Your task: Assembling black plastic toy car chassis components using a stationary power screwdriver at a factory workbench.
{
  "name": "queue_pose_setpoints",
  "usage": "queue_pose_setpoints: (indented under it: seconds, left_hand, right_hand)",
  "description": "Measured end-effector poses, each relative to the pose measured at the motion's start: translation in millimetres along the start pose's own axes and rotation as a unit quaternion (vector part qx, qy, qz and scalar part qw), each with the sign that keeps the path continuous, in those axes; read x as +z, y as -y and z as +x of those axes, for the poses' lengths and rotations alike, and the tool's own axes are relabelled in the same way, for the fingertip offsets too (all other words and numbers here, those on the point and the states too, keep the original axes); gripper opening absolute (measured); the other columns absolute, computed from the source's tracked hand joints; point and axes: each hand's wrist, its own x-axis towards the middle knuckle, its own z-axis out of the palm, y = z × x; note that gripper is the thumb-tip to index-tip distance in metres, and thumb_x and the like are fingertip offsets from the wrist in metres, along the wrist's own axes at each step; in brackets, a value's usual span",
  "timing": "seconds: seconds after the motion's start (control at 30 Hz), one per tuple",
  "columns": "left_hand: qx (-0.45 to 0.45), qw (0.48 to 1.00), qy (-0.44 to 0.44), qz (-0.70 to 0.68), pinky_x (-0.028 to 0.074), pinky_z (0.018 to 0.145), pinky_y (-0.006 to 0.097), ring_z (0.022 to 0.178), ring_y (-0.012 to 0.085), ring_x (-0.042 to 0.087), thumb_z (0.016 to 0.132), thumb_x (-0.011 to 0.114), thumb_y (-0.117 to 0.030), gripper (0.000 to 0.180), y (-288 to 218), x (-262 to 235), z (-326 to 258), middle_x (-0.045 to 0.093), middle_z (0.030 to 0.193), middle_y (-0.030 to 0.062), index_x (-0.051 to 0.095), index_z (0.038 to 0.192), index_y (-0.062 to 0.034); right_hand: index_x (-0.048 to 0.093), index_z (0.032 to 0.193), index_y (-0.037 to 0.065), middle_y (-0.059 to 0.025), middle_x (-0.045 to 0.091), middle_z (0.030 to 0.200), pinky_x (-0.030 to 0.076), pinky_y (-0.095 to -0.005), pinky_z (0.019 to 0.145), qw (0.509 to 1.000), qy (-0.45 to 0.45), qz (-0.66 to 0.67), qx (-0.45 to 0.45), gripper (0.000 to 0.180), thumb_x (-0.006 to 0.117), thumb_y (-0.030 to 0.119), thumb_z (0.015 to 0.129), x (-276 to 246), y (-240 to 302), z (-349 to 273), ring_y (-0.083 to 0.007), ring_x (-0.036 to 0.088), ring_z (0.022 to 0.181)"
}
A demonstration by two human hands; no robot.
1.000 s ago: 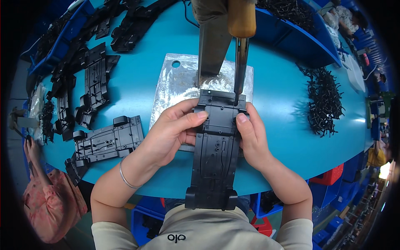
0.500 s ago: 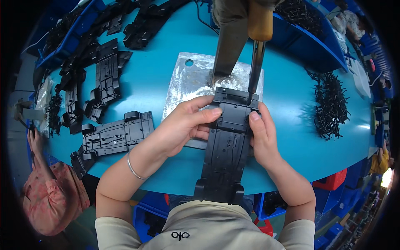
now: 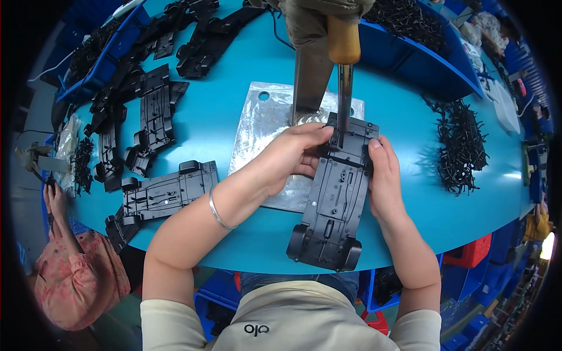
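Observation:
Both my hands hold a long black plastic toy-car chassis (image 3: 333, 205) over the blue table (image 3: 246, 245). My left hand (image 3: 293, 155) grips its far left side, my right hand (image 3: 380, 175) its right side. The chassis's far end sits under the metal tip of a hanging driver tool (image 3: 344, 88) with a tan wooden grip. The tip touches the chassis near its far edge. Under the chassis lies a silvery metal plate (image 3: 257, 126).
Several more black chassis parts (image 3: 158, 193) lie at the left and far left. A heap of small black pieces (image 3: 462, 146) lies at the right. Blue bins (image 3: 421, 52) stand at the back. Another person in a pink patterned top (image 3: 70, 275) sits at the lower left.
The chassis and both hands sit a little further right in view and its near end has swung slightly left. The tool tip stays on the chassis's far end.

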Motion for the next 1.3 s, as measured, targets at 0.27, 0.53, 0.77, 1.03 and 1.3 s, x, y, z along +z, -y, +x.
queue_pose_setpoints:
  seconds: [0.27,0.53,0.77,1.03,1.3]
  left_hand:
    - [0.002,0.999,0.045,-0.027,0.043,0.054,0.02,0.067,0.0089,0.052,0.08,0.042,-0.027,0.028,-4,4,14,0.052,0.08,0.0053,0.047,0.096,-0.005]
    - [0.017,0.998,0.038,-0.055,0.043,0.051,0.019,0.061,0.0083,0.048,0.08,0.041,-0.025,0.025,-5,7,14,0.051,0.077,0.0037,0.049,0.094,-0.005]
    - [0.012,0.997,0.042,-0.06,0.043,0.05,0.019,0.06,0.0084,0.048,0.08,0.041,-0.024,0.024,-7,7,14,0.051,0.076,0.0039,0.049,0.093,-0.0052]
    - [0.017,0.999,0.03,-0.043,0.043,0.054,0.02,0.063,0.0086,0.05,0.079,0.039,-0.021,0.023,-8,6,13,0.052,0.073,0.0026,0.051,0.091,-0.0051]
    - [0.02,0.999,0.012,-0.041,0.042,0.053,0.02,0.062,0.0086,0.05,0.079,0.039,-0.021,0.023,-10,9,13,0.052,0.072,0.0021,0.051,0.089,-0.0048]
  right_hand:
    - [0.042,0.092,0.003,-0.0043,0.049,0.081,0.043,-0.0202,0.06,0.999,-0.032,0.01,-0.008,0.025,0.037,0.026,0.083,-6,0,8,-0.0081,0.05,0.07]
    - [0.042,0.096,0.0,-0.0037,0.048,0.082,0.038,-0.0193,0.059,0.999,-0.029,0.016,0.02,0.029,0.038,0.026,0.083,-7,5,6,-0.0073,0.044,0.072]
    - [0.041,0.096,0.001,-0.0034,0.048,0.082,0.038,-0.0191,0.057,0.999,-0.028,0.03,0.012,0.03,0.039,0.028,0.082,-4,6,6,-0.007,0.045,0.071]
    - [0.042,0.094,0.004,-0.0049,0.051,0.08,0.046,-0.0195,0.054,0.999,-0.023,0.034,0.011,0.025,0.036,0.026,0.083,-3,6,7,-0.008,0.052,0.065]
    - [0.042,0.094,0.004,-0.0044,0.051,0.079,0.045,-0.0188,0.052,0.999,-0.037,0.032,0.008,0.026,0.035,0.026,0.083,-2,5,7,-0.0074,0.052,0.064]
